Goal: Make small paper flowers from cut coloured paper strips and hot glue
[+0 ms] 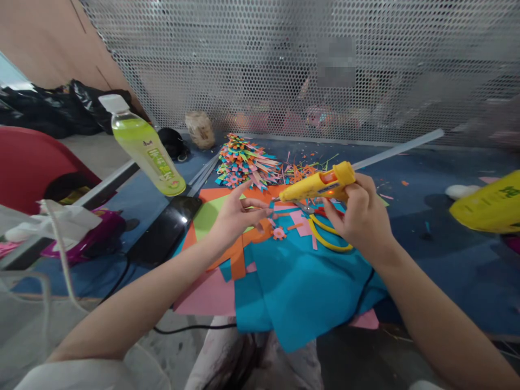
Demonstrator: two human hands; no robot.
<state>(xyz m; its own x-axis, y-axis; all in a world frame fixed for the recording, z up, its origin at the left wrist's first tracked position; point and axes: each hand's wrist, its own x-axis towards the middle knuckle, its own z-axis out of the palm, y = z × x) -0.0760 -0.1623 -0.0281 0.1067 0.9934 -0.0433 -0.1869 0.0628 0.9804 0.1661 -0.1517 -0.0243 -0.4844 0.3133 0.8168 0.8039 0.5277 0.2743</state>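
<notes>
My right hand (363, 219) grips a yellow glue gun (314, 184) with a long clear glue stick coming out of its back; its nozzle points left. Just below the nozzle, my left hand (244, 212) has fingertips brought together, one finger raised. Whatever they pinch is too small to make out. A small pink paper flower (279, 233) lies on the sheets under the fingers. Scissors with yellow handles (331, 241) rest below the glue gun, partly hidden by my right hand. Behind my hands is a cone-shaped pile of colourful paper flowers and strips (244, 162).
Blue paper (309, 292) and orange paper (239, 260) overlap the front table edge. A green drink bottle (146, 146) and a black phone (166, 230) are on the left. Shredded paper (303, 172) lies behind, before a perforated metal panel (264, 65). At far right is a yellow package (491, 206).
</notes>
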